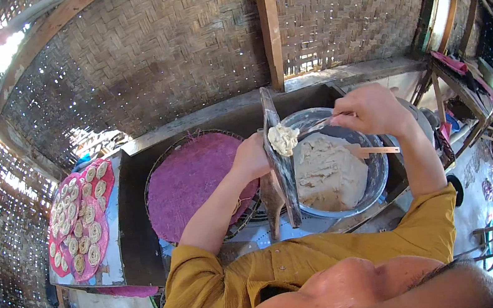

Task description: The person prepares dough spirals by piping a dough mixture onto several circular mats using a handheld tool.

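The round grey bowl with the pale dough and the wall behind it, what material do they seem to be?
The round grey bowl looks like metal: its rim shines dully. The wall seems to be woven bamboo or reed strips, matt brown, with light passing through small gaps.

The left hand (251, 156) is partly hidden behind the wooden board (280, 162).

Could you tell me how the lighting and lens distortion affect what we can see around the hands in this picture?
Head view: daylight through the woven wall blows out patches at the left and right rim; the fisheye bends the wooden post and darkens the corners. The left hand, right hand and dough bowl are evenly lit and sharp; the person's head, at the lower edge, is blurred.
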A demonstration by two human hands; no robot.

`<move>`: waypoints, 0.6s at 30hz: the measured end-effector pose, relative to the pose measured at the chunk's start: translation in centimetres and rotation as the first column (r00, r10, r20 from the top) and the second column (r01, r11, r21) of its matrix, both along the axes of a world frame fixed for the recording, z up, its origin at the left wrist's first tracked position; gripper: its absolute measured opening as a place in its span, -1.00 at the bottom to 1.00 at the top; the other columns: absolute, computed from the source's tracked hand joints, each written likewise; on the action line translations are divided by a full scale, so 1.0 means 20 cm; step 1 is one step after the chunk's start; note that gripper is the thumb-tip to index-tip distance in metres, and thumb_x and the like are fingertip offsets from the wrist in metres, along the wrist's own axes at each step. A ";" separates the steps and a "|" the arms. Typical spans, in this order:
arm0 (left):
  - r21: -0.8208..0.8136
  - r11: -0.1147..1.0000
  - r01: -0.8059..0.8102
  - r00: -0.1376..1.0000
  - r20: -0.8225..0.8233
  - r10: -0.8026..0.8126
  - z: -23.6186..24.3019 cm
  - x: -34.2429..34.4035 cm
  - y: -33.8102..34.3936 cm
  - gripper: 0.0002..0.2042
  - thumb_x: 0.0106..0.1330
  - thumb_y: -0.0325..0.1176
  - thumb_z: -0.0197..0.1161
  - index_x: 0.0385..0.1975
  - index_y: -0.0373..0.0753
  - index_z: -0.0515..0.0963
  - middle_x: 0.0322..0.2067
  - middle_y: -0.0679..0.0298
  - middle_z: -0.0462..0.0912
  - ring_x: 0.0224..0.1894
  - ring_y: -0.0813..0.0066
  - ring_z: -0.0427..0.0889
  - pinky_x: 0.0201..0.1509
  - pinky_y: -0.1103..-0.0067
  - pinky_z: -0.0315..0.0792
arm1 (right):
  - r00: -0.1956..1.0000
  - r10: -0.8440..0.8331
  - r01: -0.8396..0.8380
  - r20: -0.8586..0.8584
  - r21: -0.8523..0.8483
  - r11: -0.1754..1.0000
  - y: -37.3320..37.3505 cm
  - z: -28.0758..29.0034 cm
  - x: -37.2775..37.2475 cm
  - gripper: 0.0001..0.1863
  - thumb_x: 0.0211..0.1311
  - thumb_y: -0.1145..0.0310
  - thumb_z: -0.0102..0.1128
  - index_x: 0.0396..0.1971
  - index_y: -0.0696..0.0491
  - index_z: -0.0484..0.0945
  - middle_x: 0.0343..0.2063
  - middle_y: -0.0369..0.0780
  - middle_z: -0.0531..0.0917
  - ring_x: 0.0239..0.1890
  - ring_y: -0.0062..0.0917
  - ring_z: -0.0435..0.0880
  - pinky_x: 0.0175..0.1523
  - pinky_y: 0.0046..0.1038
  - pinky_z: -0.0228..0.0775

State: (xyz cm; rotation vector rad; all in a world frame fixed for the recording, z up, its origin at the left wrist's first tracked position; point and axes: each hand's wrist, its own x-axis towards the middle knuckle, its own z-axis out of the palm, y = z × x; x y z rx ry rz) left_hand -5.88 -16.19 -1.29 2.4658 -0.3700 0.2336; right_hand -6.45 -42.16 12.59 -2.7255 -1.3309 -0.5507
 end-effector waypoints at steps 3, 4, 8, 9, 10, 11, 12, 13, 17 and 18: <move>0.025 0.999 0.027 0.998 0.054 -0.029 0.06 -0.06 -0.03 -0.61 -0.06 -0.11 0.18 -0.24 -0.18 0.51 -0.23 0.02 0.52 -0.16 0.06 0.48 -0.08 0.37 0.37 | 0.999 0.041 -0.039 0.028 -0.046 0.998 0.08 -0.02 -0.03 -0.74 0.01 0.14 0.11 -0.60 0.03 0.45 -0.70 -0.21 0.50 -0.54 -0.31 0.54 -0.45 -0.31 0.33; 0.038 0.999 0.006 1.000 0.020 -0.007 0.07 -0.07 -0.03 -0.61 -0.06 -0.10 0.18 -0.24 -0.17 0.52 -0.23 0.03 0.52 -0.16 0.06 0.48 -0.09 0.38 0.37 | 0.999 0.041 -0.040 0.026 -0.044 0.998 0.11 -0.03 -0.04 -0.74 0.01 0.14 0.11 -0.60 0.03 0.45 -0.70 -0.21 0.50 -0.54 -0.31 0.54 -0.45 -0.31 0.33; 0.036 0.999 -0.003 1.000 0.003 0.003 0.06 -0.06 -0.01 -0.57 -0.06 -0.11 0.23 -0.17 -0.15 0.48 -0.23 0.09 0.55 -0.16 0.13 0.51 -0.12 0.44 0.39 | 0.965 0.157 -0.147 0.209 -0.062 0.987 0.20 -0.09 -0.11 -0.80 -0.04 0.21 0.09 -0.54 0.03 0.44 -0.66 -0.25 0.48 -0.51 -0.37 0.53 -0.42 -0.36 0.33; -0.022 0.999 0.030 0.999 -0.032 -0.031 0.06 -0.06 -0.01 -0.58 -0.06 -0.08 0.21 -0.19 -0.15 0.49 -0.24 0.07 0.55 -0.16 0.11 0.50 -0.11 0.41 0.38 | 0.933 0.221 -0.199 0.283 -0.104 0.974 0.22 -0.10 -0.12 -0.83 -0.06 0.25 0.09 -0.51 0.02 0.44 -0.64 -0.29 0.47 -0.52 -0.43 0.52 -0.42 -0.40 0.32; -0.082 0.995 0.060 0.996 -0.065 -0.065 0.06 -0.07 -0.01 -0.58 -0.06 -0.05 0.19 -0.21 -0.15 0.51 -0.26 0.06 0.55 -0.17 0.08 0.50 -0.10 0.39 0.37 | 0.931 0.227 -0.205 0.285 -0.105 0.973 0.23 -0.13 -0.13 -0.83 -0.06 0.25 0.09 -0.51 0.02 0.44 -0.64 -0.29 0.47 -0.52 -0.43 0.52 -0.42 -0.40 0.32; -0.082 0.995 0.054 0.996 -0.061 -0.059 0.05 -0.06 -0.01 -0.58 -0.06 -0.05 0.19 -0.21 -0.15 0.51 -0.26 0.06 0.55 -0.17 0.08 0.50 -0.10 0.39 0.37 | 0.856 0.306 -0.286 0.416 -0.111 0.952 0.23 -0.16 -0.13 -0.84 -0.11 0.30 0.10 -0.49 0.02 0.45 -0.64 -0.32 0.43 -0.53 -0.49 0.49 -0.42 -0.44 0.30; -0.099 0.992 0.079 0.995 -0.048 -0.084 0.04 -0.05 0.00 -0.57 -0.06 -0.05 0.19 -0.21 -0.15 0.51 -0.25 0.06 0.55 -0.17 0.09 0.50 -0.10 0.40 0.37 | 0.757 0.372 -0.362 0.538 -0.128 0.923 0.24 -0.18 -0.13 -0.83 -0.15 0.34 0.10 -0.47 0.02 0.45 -0.63 -0.36 0.40 -0.54 -0.54 0.45 -0.42 -0.49 0.27; -0.115 0.988 0.105 0.993 -0.035 -0.109 0.04 -0.04 0.01 -0.57 -0.05 -0.04 0.20 -0.20 -0.14 0.51 -0.25 0.06 0.56 -0.17 0.09 0.51 -0.10 0.41 0.37 | 0.713 0.392 -0.380 0.581 -0.149 0.913 0.22 -0.18 -0.12 -0.79 -0.17 0.38 0.08 -0.41 0.01 0.46 -0.64 -0.39 0.33 -0.56 -0.60 0.39 -0.42 -0.55 0.23; -0.092 0.996 0.000 0.993 -0.116 -0.011 0.13 -0.04 0.04 -0.57 -0.05 -0.11 0.27 -0.18 -0.20 0.49 -0.23 0.19 0.57 -0.14 0.29 0.54 -0.07 0.54 0.37 | 0.695 0.354 -0.380 0.625 -0.099 0.920 0.05 -0.10 -0.13 -0.76 -0.26 0.40 0.17 -0.44 0.03 0.49 -0.64 -0.37 0.41 -0.58 -0.60 0.43 -0.47 -0.53 0.23; -0.097 0.995 -0.023 0.995 -0.102 0.013 0.12 -0.03 0.09 -0.57 -0.05 -0.11 0.27 -0.18 -0.20 0.49 -0.23 0.19 0.57 -0.14 0.29 0.54 -0.07 0.54 0.37 | 0.779 0.230 -0.349 0.583 0.097 0.932 -0.01 -0.09 -0.14 -0.75 -0.27 0.43 0.22 -0.44 0.05 0.51 -0.62 -0.34 0.47 -0.57 -0.57 0.47 -0.47 -0.52 0.28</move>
